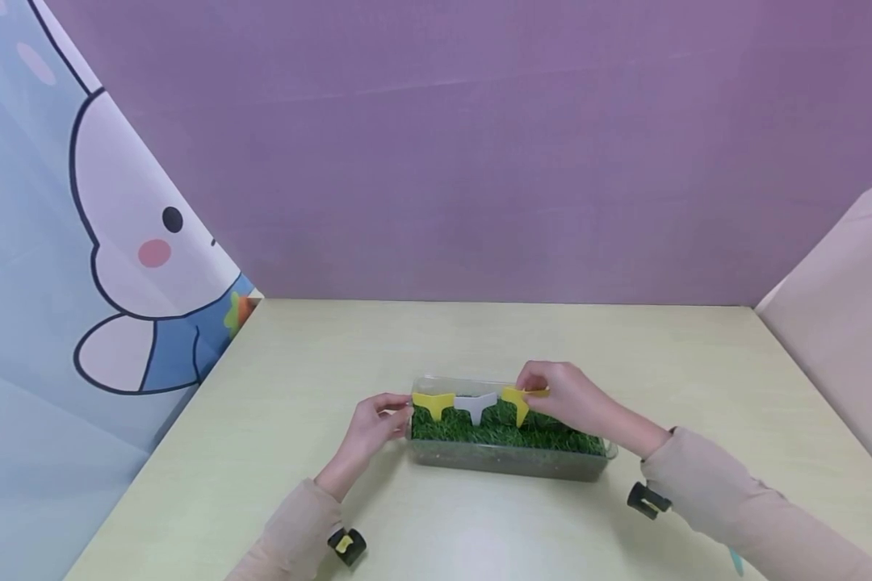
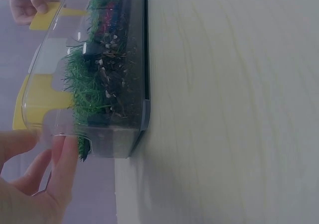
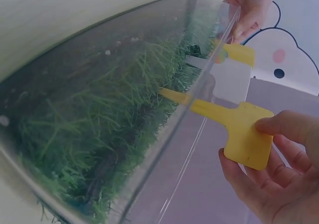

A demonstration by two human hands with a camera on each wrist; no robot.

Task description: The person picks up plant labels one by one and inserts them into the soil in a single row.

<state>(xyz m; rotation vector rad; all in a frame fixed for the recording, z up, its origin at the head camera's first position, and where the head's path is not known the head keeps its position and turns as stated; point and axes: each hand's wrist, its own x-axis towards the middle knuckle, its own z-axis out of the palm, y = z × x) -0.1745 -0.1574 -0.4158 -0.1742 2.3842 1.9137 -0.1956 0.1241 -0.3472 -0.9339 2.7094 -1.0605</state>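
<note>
A clear plastic box (image 1: 509, 460) holds green artificial grass (image 1: 472, 432) over dark, pebbly filling. Between thumb and fingertips, my right hand (image 1: 567, 395) pinches the head of a yellow T-shaped plant label (image 3: 247, 136), whose narrow stem points down into the grass. My left hand (image 1: 371, 432) grips the box's left end by its wall, thumb and fingers at the upper edge. Close beside that hand stands another yellow plant label (image 1: 433, 404), upright in the grass. A white plant label (image 1: 475, 407) stands between the two yellow ones.
The box stands on a pale wood-grain table (image 1: 480, 339). Behind it hangs a purple cloth (image 1: 480, 161), with a blue cartoon-print cloth (image 1: 29, 323) at left. A small light-blue item (image 1: 736, 562) shows partly beneath the right sleeve. Both wrists carry black camera mounts.
</note>
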